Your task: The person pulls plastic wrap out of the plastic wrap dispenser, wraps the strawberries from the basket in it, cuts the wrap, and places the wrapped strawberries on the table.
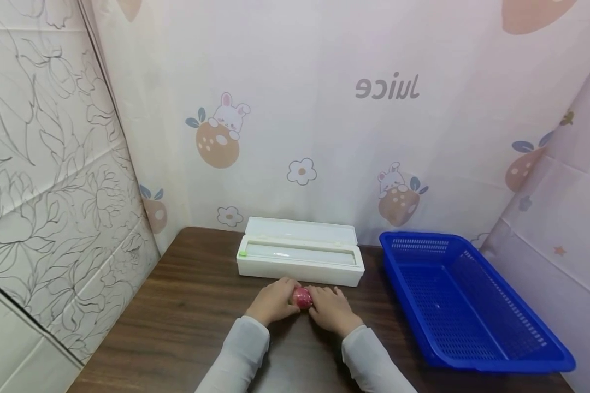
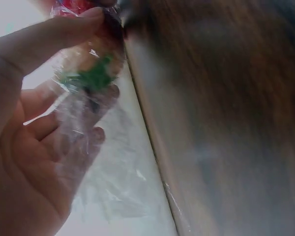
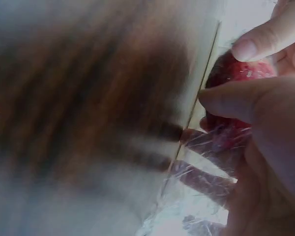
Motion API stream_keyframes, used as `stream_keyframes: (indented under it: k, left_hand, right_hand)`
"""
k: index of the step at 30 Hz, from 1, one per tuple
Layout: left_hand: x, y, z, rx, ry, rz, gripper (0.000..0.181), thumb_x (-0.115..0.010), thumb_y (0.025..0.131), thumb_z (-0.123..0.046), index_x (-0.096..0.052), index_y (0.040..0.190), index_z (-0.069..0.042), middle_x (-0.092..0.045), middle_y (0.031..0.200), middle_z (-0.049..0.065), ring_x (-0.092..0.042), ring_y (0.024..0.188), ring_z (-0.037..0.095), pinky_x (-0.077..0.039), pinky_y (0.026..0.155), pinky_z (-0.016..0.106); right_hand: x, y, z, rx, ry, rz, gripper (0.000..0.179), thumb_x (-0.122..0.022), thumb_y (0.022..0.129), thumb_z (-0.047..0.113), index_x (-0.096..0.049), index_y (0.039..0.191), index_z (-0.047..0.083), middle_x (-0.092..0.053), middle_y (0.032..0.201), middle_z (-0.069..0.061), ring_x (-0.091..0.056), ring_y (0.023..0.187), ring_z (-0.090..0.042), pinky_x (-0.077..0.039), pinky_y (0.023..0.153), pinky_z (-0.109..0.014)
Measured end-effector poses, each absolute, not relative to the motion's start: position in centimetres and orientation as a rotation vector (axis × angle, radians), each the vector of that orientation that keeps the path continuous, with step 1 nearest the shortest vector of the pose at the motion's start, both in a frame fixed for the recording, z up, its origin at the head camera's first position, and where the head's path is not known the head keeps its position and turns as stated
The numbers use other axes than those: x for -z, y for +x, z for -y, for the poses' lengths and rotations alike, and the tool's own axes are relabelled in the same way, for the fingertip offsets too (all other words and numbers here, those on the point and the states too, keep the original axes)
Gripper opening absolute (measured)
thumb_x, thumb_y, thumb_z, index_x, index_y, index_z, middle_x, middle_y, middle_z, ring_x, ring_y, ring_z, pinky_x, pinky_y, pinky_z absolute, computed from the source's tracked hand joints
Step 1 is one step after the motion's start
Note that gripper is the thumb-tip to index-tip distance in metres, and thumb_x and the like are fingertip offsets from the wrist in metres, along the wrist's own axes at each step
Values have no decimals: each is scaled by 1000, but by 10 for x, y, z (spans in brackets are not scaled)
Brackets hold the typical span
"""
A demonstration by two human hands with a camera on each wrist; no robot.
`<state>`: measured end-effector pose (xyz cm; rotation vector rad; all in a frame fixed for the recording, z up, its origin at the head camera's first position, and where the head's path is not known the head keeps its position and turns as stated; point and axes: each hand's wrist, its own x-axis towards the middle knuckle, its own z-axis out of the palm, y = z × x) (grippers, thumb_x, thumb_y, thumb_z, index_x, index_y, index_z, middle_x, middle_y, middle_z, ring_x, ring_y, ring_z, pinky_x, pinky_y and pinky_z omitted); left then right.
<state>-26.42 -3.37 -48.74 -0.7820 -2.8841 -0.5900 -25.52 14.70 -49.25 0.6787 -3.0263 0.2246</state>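
Note:
A small round red fruit [image 1: 302,298] with a green leafy end [image 2: 92,76] is wrapped in clear cling film [image 2: 115,157]. My left hand [image 1: 275,301] holds its leafy end, thumb in front and fingers behind, with loose film trailing across the fingers in the left wrist view. From the other side my right hand [image 1: 334,311] grips the red end [image 3: 238,73], thumb and fingers round it, and more crinkled film spreads over those fingers. Just beyond both hands stands a white cling film dispenser [image 1: 297,268], its lid [image 1: 300,229] tipped back.
A blue plastic basket [image 1: 413,311] with slotted walls stands to the right on the dark wooden table [image 1: 177,327]. Behind the table hangs a patterned curtain [image 1: 295,120], with another patterned sheet [image 1: 54,164] along the left side.

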Motion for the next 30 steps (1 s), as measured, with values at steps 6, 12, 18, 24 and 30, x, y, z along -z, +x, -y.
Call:
stream_keyframes:
  k: [6, 12, 18, 24, 30]
  left_hand:
    - [480, -260, 38, 742, -792, 2758, 47, -76, 72, -37, -63, 111, -16, -64, 105, -1, -56, 90, 9, -53, 80, 33]
    - [471, -256, 38, 857, -782, 2608, 48, -76, 66, -39, -67, 108, -16, -68, 100, -4, -57, 87, 6, -54, 78, 31]
    - [462, -252, 38, 891, -747, 2526, 48, -76, 65, -38, -67, 109, -18, -68, 100, -5, -57, 88, 5, -54, 75, 30]
    - [454, -249, 38, 926, -734, 2414, 45, -76, 67, -37, -67, 109, -20, -68, 97, -6, -56, 83, 3, -54, 69, 27]
    - [447, -249, 36, 905, -732, 2281, 48, -77, 68, -38, -67, 111, -18, -70, 98, -4, -57, 83, 3, -54, 68, 28]
  right_hand:
    - [493, -252, -155, -190, 667, 2832, 28, -62, 83, 21, -57, 110, 16, -68, 104, -4, -57, 100, -25, -40, 94, -60]
    - [487, -251, -162, -196, 643, 2654, 19, -66, 80, 21, -59, 97, 18, -70, 89, 0, -58, 90, -22, -40, 94, -58]
    - [482, -252, -164, -252, 594, 2603, 12, -62, 83, 20, -60, 95, 18, -70, 91, 1, -57, 95, -22, -35, 100, -60]
    - [479, -252, -164, -321, 549, 2497, 12, -59, 85, 17, -63, 96, 13, -70, 94, -2, -57, 94, -24, -38, 97, -60]
    - [472, -249, -161, -357, 519, 2435, 12, -54, 88, 14, -60, 95, 8, -69, 92, -8, -57, 93, -26, -39, 97, -60]
